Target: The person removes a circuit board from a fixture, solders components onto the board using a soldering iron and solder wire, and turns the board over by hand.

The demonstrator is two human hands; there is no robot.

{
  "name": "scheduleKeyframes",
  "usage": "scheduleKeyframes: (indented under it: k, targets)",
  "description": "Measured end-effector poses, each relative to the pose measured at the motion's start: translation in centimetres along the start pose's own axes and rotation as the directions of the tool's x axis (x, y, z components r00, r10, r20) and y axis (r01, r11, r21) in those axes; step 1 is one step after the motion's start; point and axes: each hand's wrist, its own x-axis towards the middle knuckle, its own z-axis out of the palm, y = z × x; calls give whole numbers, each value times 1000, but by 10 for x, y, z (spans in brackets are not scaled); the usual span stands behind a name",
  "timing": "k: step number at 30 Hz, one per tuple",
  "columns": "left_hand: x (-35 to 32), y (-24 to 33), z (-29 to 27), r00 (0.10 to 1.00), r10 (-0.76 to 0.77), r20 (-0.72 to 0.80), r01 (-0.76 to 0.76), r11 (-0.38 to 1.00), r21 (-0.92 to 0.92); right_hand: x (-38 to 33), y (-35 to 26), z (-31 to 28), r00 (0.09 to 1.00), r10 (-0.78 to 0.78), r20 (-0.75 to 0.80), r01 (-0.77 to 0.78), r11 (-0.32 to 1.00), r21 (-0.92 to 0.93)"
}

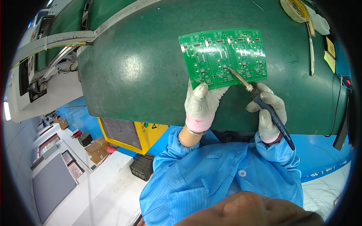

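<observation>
My left hand (201, 103), in a white glove with a pink cuff, grips the lower left edge of a green circuit board panel (215, 60). Its thumb lies on the board's face; the other fingers are mostly hidden beneath. The panel is held up over the green mat and carries rows of small parts. In my gloved right hand (269, 109) is a soldering iron (267, 104) with a dark blue handle, its fingers wrapped round the grip. The metal tip points up and left, at or just above the middle of the board; whether it touches I cannot tell.
The green mat (128, 86) covers the bench. At the far right are a tape roll (295, 10), a white pen-like stick (312, 56), yellow notes (330, 54) and a blue box (342, 60) with a cable. A yellow-framed box (151, 135) stands below the bench's left front edge.
</observation>
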Motion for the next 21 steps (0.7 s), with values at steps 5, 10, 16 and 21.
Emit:
scheduleKeyframes:
  k: [5, 10, 16, 21]
  targets:
    - [0, 0, -2, 1000, 0, 1, 0, 1000, 10, -2, 0, 2, 997, 15, -78, -15, 1000, 3]
    - [-2, 4, -4, 1000, -12, -9, 12, 1000, 16, -6, 11, -2, 977, -50, -208, 124, 924, 362]
    - [-6, 7, -9, 999, -37, 16, 37, 999, 0, 10, 7, -3, 974, -132, -181, 173, 957, 233]
    - [-14, 7, -2, 991, -135, -4, 133, 985, -110, 29, 2, 4, 903, -43, -426, 31, 999, -36]
